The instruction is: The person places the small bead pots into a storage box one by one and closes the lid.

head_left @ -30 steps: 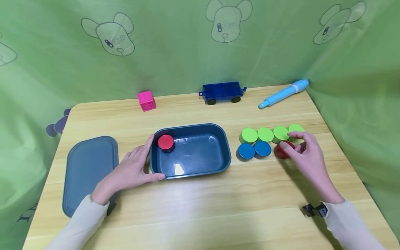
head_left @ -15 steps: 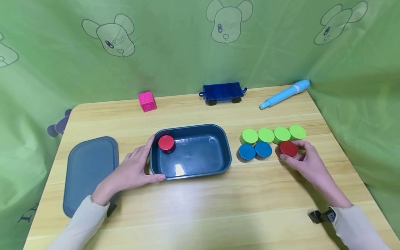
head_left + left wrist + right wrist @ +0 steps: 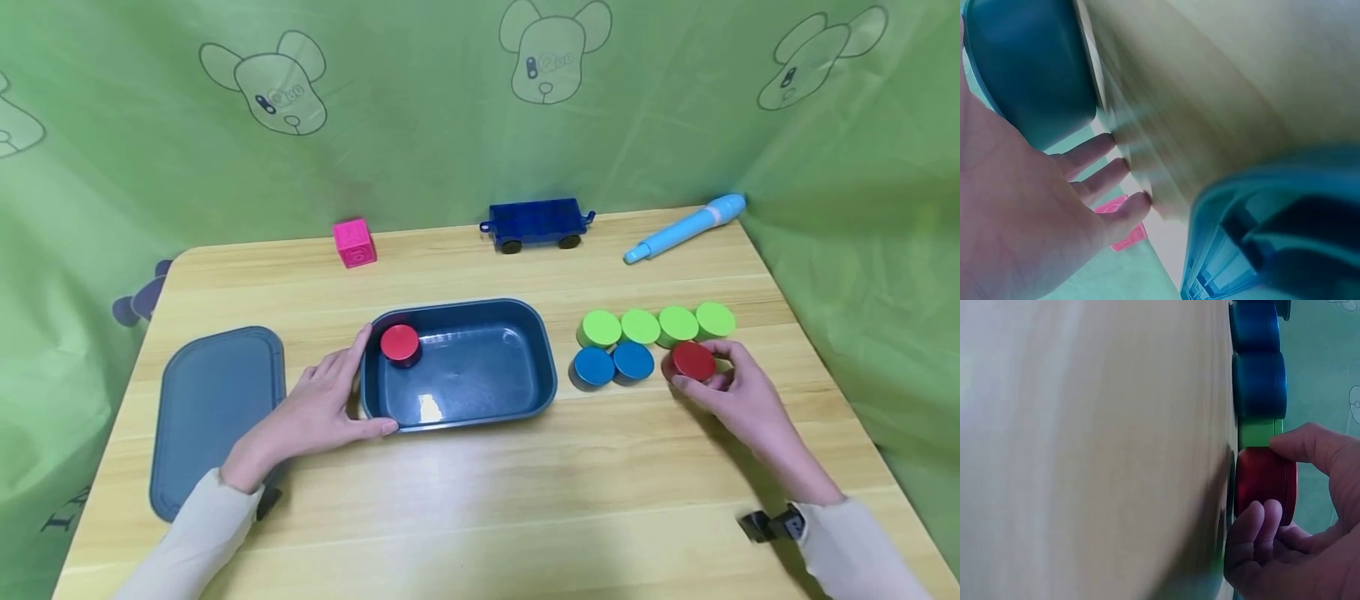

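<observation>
My right hand (image 3: 738,396) pinches a round red tin (image 3: 692,361) between thumb and fingers, at the near side of the green row. In the right wrist view, this red tin (image 3: 1265,484) shows a lid seam, with fingertips against its sides. My left hand (image 3: 318,408) rests at the left end of the dark blue box (image 3: 551,392), index finger along the back left corner and thumb at the front rim. Its other fingers (image 3: 1094,156) extend straight beside the box in the left wrist view. Another red tin (image 3: 401,345) stands inside the box, in the back left corner.
Several green tins (image 3: 640,325) form a row right of the box, with two blue tins (image 3: 633,362) before them. A box lid (image 3: 213,408) lies at left. Along the back are a pink cube (image 3: 354,242), a blue toy wagon (image 3: 536,223) and a light blue pen-shaped object (image 3: 686,229).
My right hand has shifted slightly right and toward me, its fingers now at the side of the red tin, whose top shows fully. The left hand has stayed at the box.
</observation>
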Motion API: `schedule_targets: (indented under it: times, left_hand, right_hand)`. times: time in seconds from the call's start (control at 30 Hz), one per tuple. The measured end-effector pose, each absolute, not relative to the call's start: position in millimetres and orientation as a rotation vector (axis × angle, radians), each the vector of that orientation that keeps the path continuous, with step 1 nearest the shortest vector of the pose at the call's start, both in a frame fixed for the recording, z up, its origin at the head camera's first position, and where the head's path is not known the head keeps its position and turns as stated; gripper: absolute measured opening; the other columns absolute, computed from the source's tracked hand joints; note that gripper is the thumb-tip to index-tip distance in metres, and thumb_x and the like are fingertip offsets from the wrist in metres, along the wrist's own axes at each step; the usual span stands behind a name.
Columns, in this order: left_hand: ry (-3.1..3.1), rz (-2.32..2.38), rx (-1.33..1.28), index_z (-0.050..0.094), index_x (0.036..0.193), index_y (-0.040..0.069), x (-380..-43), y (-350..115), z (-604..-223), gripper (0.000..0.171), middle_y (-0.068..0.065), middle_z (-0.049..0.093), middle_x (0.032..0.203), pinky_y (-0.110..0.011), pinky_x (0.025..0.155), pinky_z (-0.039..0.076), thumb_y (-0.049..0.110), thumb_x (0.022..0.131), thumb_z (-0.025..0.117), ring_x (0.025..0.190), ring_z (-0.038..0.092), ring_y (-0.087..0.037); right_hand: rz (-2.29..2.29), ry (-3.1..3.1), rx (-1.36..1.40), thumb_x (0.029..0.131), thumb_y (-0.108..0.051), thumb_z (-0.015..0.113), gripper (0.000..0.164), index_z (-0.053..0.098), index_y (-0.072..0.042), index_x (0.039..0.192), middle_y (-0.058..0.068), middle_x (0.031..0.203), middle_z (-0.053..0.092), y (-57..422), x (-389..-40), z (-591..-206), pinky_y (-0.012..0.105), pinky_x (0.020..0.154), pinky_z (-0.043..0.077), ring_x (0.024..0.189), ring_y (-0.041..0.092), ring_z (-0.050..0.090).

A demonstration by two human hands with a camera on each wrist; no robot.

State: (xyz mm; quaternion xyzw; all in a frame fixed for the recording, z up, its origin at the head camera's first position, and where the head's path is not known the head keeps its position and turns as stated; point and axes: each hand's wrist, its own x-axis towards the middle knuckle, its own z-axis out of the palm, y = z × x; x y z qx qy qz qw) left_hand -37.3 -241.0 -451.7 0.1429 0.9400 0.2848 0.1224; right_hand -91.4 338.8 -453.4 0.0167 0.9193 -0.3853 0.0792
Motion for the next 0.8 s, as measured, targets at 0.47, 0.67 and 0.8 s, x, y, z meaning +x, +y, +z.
schedule_targets:
  times: [0.47,0.67,0.8]
  left_hand:
    - [2.753,0.82,0.419,-0.008,0.177,0.03,-38.1,-241.2,-450.0,0.134,-0.018,0.038,0.17,-0.079,0.116,0.027,0.081,0.085,0.076,0.154,0.036,-0.045]
    - [2.775,0.808,0.442,-0.006,0.177,0.028,-40.9,-240.9,-451.7,0.134,-0.017,0.041,0.169,-0.077,0.115,0.031,0.08,0.085,0.077,0.153,0.038,-0.044]
    - [2.772,0.804,0.442,-0.006,0.177,0.027,-39.7,-240.8,-453.6,0.135,-0.018,0.042,0.168,-0.077,0.115,0.031,0.081,0.085,0.077,0.152,0.039,-0.045]
  right_hand:
    - [-1.379,2.841,0.123,0.101,-0.024,0.081,0.063,0.047,-0.001,0.149,0.007,0.119,0.054,330.0,-86.7,-435.0,0.015,0.065,0.052,0.092,0.016,0.053]
    - [-1.482,2.856,0.105,0.099,-0.017,0.083,0.057,0.052,-0.01,0.147,0.001,0.115,0.055,316.0,-86.1,-426.1,0.013,0.066,0.05,0.088,0.013,0.054]
    - [-1.476,2.871,0.046,0.098,-0.013,0.083,0.063,0.05,-0.004,0.15,0.003,0.116,0.055,303.8,-83.9,-420.9,0.013,0.065,0.05,0.085,0.013,0.055]
